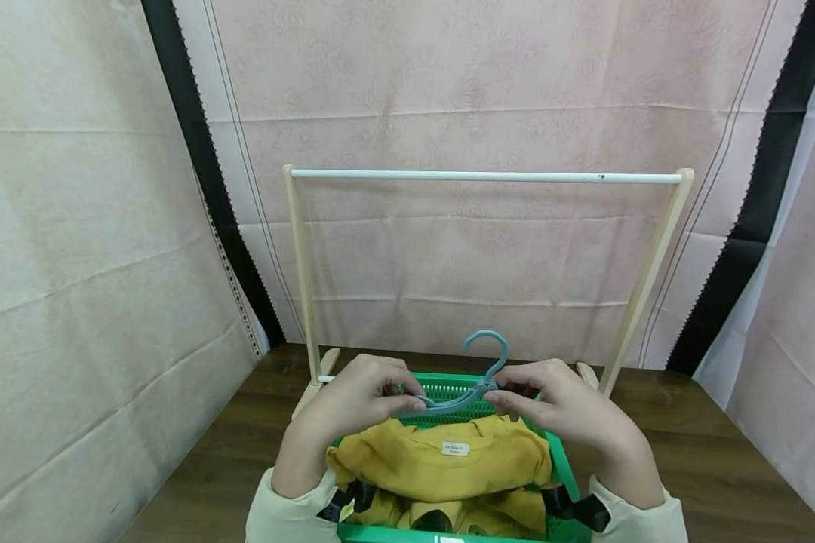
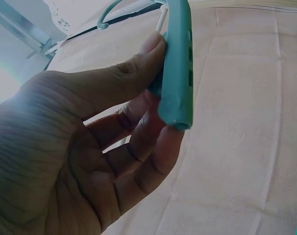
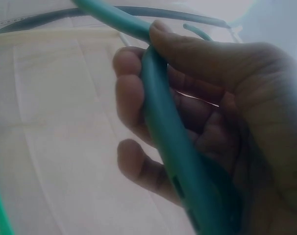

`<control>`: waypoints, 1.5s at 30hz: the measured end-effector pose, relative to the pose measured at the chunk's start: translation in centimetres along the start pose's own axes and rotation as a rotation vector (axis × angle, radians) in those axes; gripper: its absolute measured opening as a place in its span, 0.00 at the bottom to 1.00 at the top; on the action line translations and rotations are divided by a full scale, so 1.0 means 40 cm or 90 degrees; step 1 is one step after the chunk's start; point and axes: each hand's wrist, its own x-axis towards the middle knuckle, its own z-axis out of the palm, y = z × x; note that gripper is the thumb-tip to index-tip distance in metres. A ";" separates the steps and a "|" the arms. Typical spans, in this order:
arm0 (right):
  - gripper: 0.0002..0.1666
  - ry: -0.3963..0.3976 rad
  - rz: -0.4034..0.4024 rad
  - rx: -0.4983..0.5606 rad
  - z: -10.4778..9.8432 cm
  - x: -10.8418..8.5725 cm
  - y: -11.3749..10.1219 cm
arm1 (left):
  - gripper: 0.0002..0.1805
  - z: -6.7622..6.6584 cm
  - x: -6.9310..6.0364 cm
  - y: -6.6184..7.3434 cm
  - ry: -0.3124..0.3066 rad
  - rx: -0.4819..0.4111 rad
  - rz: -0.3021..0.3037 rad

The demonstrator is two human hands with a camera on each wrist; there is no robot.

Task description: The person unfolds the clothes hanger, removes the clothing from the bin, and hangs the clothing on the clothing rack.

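Observation:
A blue-green plastic clothes hanger (image 1: 451, 406) is held up between both hands, its hook pointing upward. My left hand (image 1: 373, 400) pinches the end of one arm between thumb and fingers; that blunt end of the hanger (image 2: 177, 88) shows in the left wrist view. Near the base of the hook, my right hand (image 1: 550, 400) grips the hanger (image 3: 163, 107), with fingers curled round it in the right wrist view. Below the hands lies a yellow garment (image 1: 448, 467) with a white neck label (image 1: 456, 449), bunched in a green basket (image 1: 564, 467).
Behind the basket stands a rack with a white crossbar (image 1: 482, 177) and cream side posts (image 1: 302, 279). The brown wooden table (image 1: 210, 467) extends on both sides. Pale cloth walls (image 1: 95, 264) enclose the back and sides.

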 end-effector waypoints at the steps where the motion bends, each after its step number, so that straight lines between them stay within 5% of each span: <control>1: 0.06 0.000 0.000 0.000 0.000 0.000 0.000 | 0.03 -0.001 0.000 0.000 0.002 0.001 0.001; 8: 0.06 0.000 0.001 -0.007 -0.001 0.000 0.002 | 0.02 -0.007 -0.007 0.000 0.016 -0.008 -0.016; 16: 0.06 0.027 0.050 -0.108 -0.004 -0.009 0.000 | 0.03 -0.014 -0.011 -0.006 0.035 -0.007 -0.026; 30: 0.06 0.003 0.027 0.001 -0.006 -0.010 0.007 | 0.03 -0.019 -0.015 -0.010 0.040 -0.001 -0.021; 45: 0.05 0.021 0.061 -0.053 -0.008 -0.016 0.005 | 0.03 -0.031 -0.024 -0.009 0.050 0.009 -0.037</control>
